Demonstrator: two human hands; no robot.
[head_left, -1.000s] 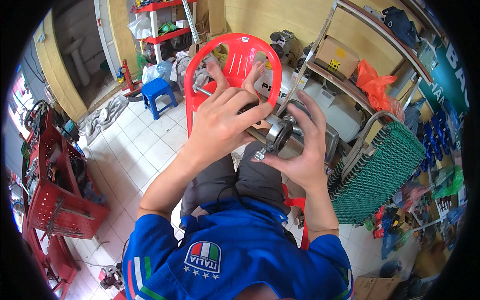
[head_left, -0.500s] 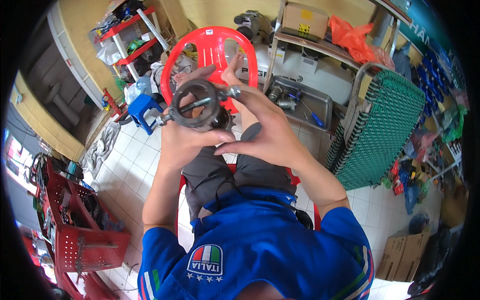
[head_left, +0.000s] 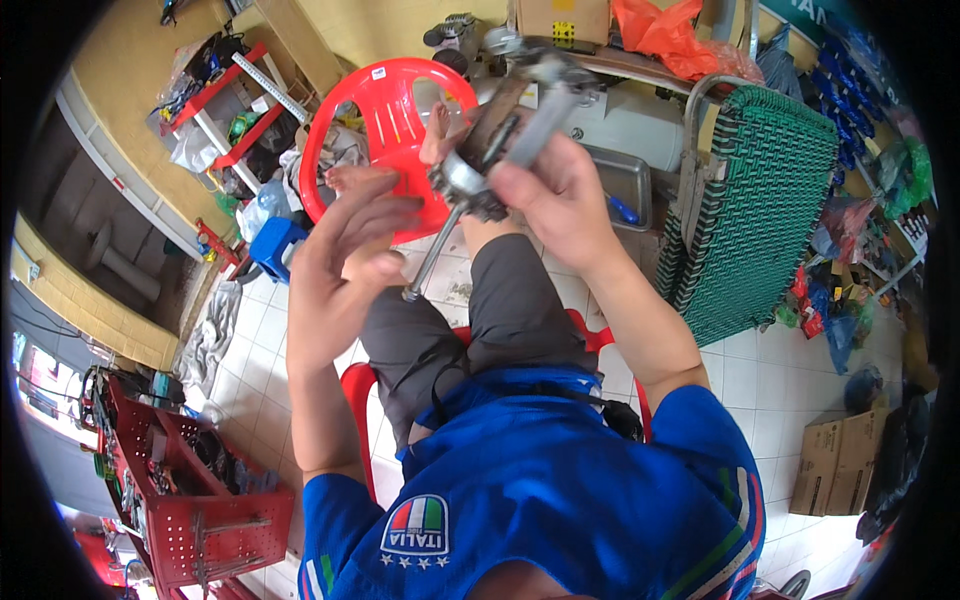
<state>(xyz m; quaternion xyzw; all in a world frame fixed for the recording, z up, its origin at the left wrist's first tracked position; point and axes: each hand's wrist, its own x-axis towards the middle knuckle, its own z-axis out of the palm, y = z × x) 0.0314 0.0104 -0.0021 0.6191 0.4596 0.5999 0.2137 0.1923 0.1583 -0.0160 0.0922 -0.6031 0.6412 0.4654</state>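
Note:
My right hand (head_left: 572, 215) grips a greasy metal gear-and-shaft assembly (head_left: 466, 183) and holds it tilted above my lap. A toothed wheel, a thin shaft pointing down toward my left knee and a grey arm-like piece at the upper right belong to it. Motion blurs its upper part, and the fingers behind it are hidden; my thumb presses its near side. To the left of the assembly, my left hand (head_left: 345, 255) is held in the air with its fingers apart and nothing in it.
A red plastic chair (head_left: 312, 180) stands ahead, with my bare feet on it. Beside it is a blue stool (head_left: 272, 248). A metal tray (head_left: 628, 180) with a blue-handled screwdriver (head_left: 624, 209) lies beyond my right hand. A green woven folding bed (head_left: 765, 210) leans at right; a red perforated rack (head_left: 215, 535) is at lower left.
The assembly has turned from ring-up to tilted and moved up and right in my right hand. My left hand has let go of it and opened. The view has shifted slightly.

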